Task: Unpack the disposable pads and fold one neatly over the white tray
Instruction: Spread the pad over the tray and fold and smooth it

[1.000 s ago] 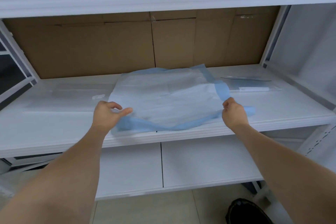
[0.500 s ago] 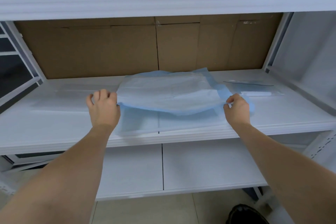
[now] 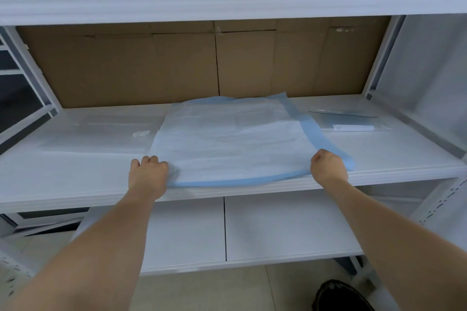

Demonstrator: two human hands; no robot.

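A disposable pad (image 3: 232, 141), white with a blue border, lies spread on the middle white shelf (image 3: 75, 174). My left hand (image 3: 147, 174) grips its near left corner with closed fingers. My right hand (image 3: 328, 165) is fisted on the near right corner, by the blue edge strip. The pad's near edge sits almost at the shelf's front lip. A white tray is not distinguishable; whatever is under the pad is hidden.
A clear plastic wrapper (image 3: 351, 124) with a white label lies at the right rear of the shelf. Another clear film (image 3: 101, 131) lies left of the pad. Cardboard boxes (image 3: 177, 65) stand behind. A lower shelf (image 3: 278, 225) and a dark shoe (image 3: 338, 295) are below.
The pad's near edge, lifted and pushed back half a second ago, has been pulled toward me and laid flat. Both hands came nearer the shelf's front edge.
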